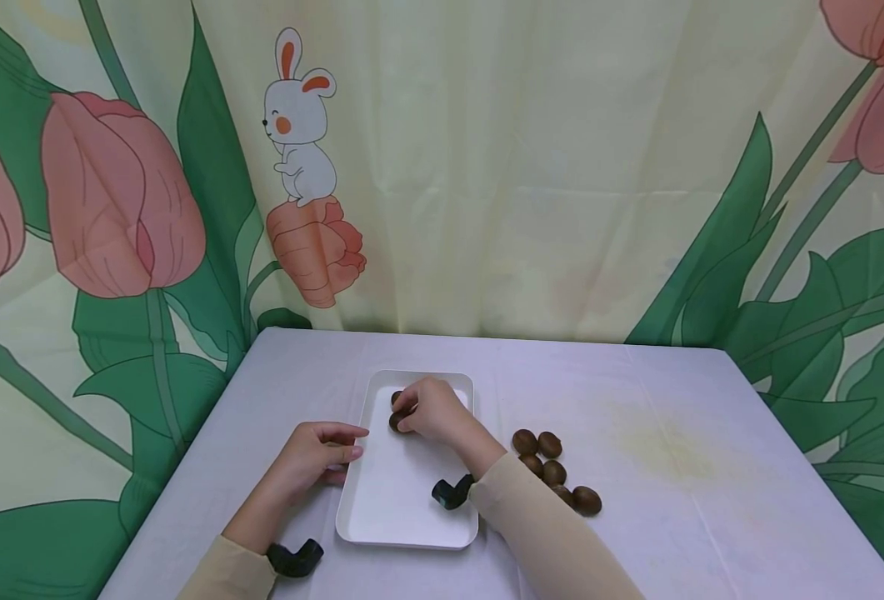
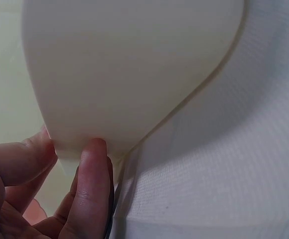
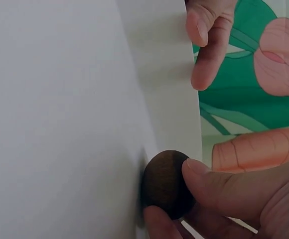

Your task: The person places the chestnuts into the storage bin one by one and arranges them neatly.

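In the head view a white rectangular tray (image 1: 404,517) lies on the table. My right hand (image 1: 436,410) reaches over its far left part and pinches a chestnut (image 3: 162,184) between thumb and fingers, close against the tray's side wall. Another chestnut (image 1: 396,398) shows just beyond it, partly covered by the fingers. At the tray's left rim is my left hand (image 1: 310,454), its fingertips touching the rim and outer wall. The left wrist view shows the thumb (image 2: 92,174) of that hand laid on the wall.
Right of the tray, several chestnuts (image 1: 553,473) lie loosely grouped on the white tablecloth (image 1: 711,525), some partly hidden by the right sleeve (image 1: 539,517). Black wrist mounts (image 1: 295,558) stick out at both cuffs. A curtain (image 1: 516,183) printed with tulips hangs behind the table.
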### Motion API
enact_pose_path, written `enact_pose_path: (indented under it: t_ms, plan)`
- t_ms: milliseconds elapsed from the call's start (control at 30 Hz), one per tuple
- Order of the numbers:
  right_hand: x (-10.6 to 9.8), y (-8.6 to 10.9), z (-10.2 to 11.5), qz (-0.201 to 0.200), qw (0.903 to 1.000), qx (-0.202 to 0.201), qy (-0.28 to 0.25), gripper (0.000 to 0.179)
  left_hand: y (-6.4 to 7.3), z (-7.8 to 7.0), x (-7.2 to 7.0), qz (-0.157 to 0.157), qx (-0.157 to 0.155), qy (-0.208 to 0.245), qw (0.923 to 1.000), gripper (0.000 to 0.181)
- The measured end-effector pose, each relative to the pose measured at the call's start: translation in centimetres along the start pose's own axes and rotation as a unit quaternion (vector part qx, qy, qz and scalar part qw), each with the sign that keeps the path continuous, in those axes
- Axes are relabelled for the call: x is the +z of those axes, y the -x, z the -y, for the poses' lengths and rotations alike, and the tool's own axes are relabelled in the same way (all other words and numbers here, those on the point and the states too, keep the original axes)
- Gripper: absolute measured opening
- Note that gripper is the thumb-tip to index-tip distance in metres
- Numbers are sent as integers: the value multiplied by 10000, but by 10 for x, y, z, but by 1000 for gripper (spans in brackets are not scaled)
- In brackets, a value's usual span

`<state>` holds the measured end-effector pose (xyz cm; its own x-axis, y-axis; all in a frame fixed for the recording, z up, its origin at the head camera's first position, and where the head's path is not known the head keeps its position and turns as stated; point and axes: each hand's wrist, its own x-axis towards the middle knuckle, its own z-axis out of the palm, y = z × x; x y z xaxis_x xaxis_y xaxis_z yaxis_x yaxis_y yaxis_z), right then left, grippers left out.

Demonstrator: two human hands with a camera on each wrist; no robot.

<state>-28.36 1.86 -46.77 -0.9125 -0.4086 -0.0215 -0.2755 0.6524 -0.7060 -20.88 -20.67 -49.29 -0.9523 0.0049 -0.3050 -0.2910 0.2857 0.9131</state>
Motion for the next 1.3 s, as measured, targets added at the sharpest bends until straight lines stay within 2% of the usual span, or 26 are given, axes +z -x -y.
enact_pose_path:
  t_ms: [300,533,800,967,1200,1300]
  plan:
    - [-1,1,0,-54,10000,50,39,22,-2,-1,0,-31,-29,44,10000,30]
    - [0,0,-1,-81,9998,151,-133,25,0,0,0,-48,-27,31,10000,30]
    - [-4,0,-2,-145,9997,190,21,26,0,1,0,-61,6,-27,10000,31]
    - [-10,1,-6,-93,9994,228,-240,27,-1,1,1,-88,2,-41,10000,32]
    - [-18,5,-10,-122,9933,300,-1106,32,-1,1,1,-113,6,-13,9999,30]
    - [-23,8,-9,-108,9904,425,-1308,35,0,2,1,-96,29,33,9999,31]
